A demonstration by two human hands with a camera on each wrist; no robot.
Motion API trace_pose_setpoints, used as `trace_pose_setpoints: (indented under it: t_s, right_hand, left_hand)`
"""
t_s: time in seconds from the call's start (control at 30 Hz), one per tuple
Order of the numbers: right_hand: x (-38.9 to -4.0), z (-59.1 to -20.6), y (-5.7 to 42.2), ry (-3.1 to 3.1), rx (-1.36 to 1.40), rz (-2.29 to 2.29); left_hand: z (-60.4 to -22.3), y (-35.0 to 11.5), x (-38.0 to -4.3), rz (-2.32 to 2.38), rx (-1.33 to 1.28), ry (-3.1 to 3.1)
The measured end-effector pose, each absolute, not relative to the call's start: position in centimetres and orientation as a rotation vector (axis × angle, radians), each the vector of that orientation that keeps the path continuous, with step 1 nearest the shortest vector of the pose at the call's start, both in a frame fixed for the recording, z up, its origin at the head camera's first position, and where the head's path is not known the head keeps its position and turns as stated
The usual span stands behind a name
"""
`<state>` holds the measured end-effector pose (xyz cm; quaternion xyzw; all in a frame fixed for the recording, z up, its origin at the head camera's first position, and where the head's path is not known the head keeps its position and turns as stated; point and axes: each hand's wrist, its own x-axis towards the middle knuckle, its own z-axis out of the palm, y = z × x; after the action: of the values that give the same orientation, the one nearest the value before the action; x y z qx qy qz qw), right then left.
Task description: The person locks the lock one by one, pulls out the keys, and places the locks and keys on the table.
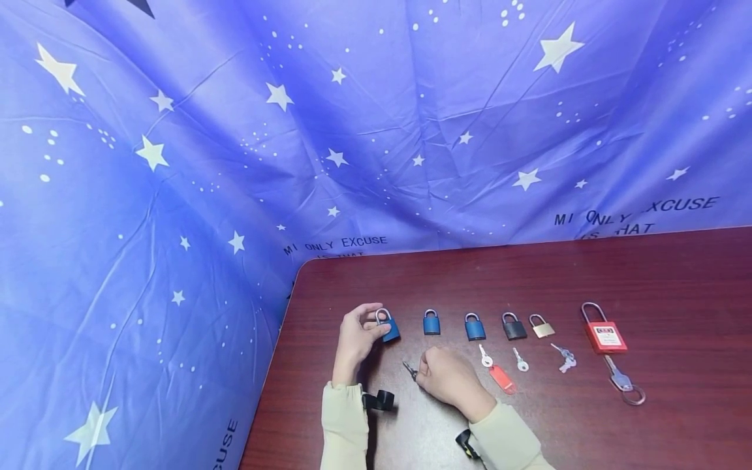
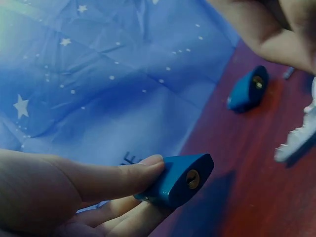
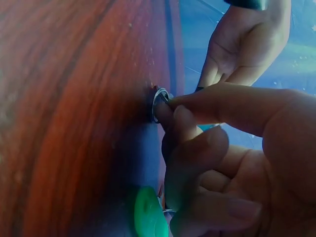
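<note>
My left hand (image 1: 357, 339) grips a blue padlock (image 1: 390, 330) by its body, thumb on one side and fingers on the other. The padlock is lifted, and its brass keyhole (image 2: 193, 179) faces the camera in the left wrist view. Just to the right, my right hand (image 1: 449, 378) pinches a key (image 1: 409, 369) near the table; its jagged silver blade (image 2: 298, 136) looms large in the left wrist view. A metal ring (image 3: 159, 104) shows at my right fingertips. Key and padlock are apart. A green tag (image 3: 149, 213) lies below the right fingers in the right wrist view.
Across the dark red table (image 1: 305, 391) stand two more blue padlocks (image 1: 431, 322), a black padlock (image 1: 514, 326), a small brass padlock (image 1: 542, 327) and a red padlock (image 1: 606, 336). Before them lie several keys (image 1: 521, 360), one with a red tag (image 1: 502, 378). A starry blue cloth (image 1: 382, 163) hangs behind.
</note>
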<state>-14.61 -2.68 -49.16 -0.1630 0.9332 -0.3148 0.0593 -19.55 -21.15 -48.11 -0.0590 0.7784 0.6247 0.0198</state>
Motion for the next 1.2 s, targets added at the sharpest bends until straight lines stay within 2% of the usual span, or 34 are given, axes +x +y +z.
trace_pose_setpoints:
  t_s: [0.27, 0.73, 1.2]
  right_hand:
    - [-14.5, -48.9, -3.3, 2.839, -0.463, -0.911]
    - [-14.8, -49.1, -4.1, 2.890, -0.395, -0.873]
    - [-15.0, -49.1, -4.8, 2.878, -0.356, -0.843]
  left_hand:
    - [-49.9, -20.7, -19.9, 1.819, -0.202, 2.523]
    - [-50.1, -20.3, -19.9, 1.504, -0.097, 2.815]
    - [-50.4, -20.1, -20.0, 1.445, -0.071, 2.860]
